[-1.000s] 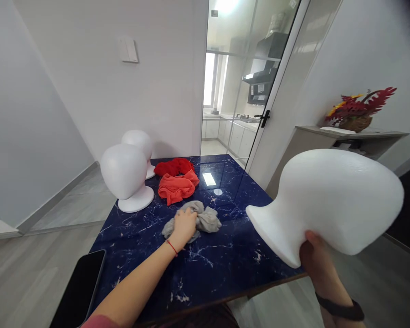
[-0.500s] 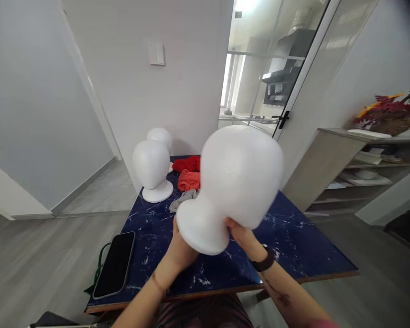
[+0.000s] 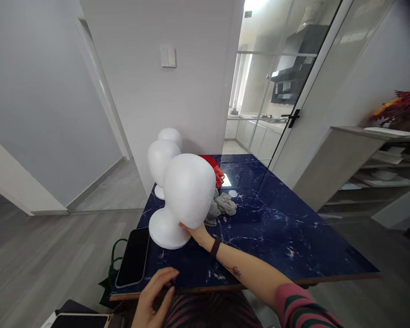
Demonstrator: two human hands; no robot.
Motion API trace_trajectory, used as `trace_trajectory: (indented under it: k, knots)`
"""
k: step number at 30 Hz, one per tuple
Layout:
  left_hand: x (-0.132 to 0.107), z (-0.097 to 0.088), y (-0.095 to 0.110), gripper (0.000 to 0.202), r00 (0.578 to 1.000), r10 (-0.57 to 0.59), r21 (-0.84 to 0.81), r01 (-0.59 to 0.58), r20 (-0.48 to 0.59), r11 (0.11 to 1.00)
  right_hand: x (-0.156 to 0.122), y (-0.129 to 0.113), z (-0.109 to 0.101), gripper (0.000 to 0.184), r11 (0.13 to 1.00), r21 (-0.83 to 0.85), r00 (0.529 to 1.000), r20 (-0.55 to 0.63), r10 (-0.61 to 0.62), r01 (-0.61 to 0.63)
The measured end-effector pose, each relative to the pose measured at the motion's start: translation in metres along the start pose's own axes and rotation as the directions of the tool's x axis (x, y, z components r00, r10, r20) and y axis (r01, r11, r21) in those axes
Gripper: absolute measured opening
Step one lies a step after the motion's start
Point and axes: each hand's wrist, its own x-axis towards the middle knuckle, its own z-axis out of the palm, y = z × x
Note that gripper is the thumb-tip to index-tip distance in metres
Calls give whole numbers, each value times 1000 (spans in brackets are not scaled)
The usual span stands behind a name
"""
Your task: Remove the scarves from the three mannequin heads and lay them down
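Gripping foam head (image 3: 187, 196) near table's (image 3: 294, 237) left edge, right hand (image 3: 196, 231); left hand (image 3: 153, 296) open.

Beyond your grip, two more white foam heads (image 3: 161, 159) stand one behind the other on the blue marbled bench (image 3: 276, 228). Just right of the grip lies a crumpled grey cloth (image 3: 221, 206), with red cloth (image 3: 216, 169) behind it. Left of the grip, a dark phone (image 3: 134, 256) lies at the bench edge.

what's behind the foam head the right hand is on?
Behind the nearest foam head, held by the right hand: two more foam heads, a grey cloth and a sliver of red cloth. The head covers the rest of the cloths.
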Motion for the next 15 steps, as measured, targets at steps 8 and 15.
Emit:
trace_trajectory:
  k: [8, 15]
  knots:
    - [52, 12, -13, 56, 939, 151, 261, -69, -310, 963, 12, 8, 0, 64, 976, -116, 983, 14, -181, 181]
    - [71, 23, -29, 77, 927, 162, 303, -56, -339, 951, 9, 13, 18, 78, 872, -268, 908, 28, -418, 409]
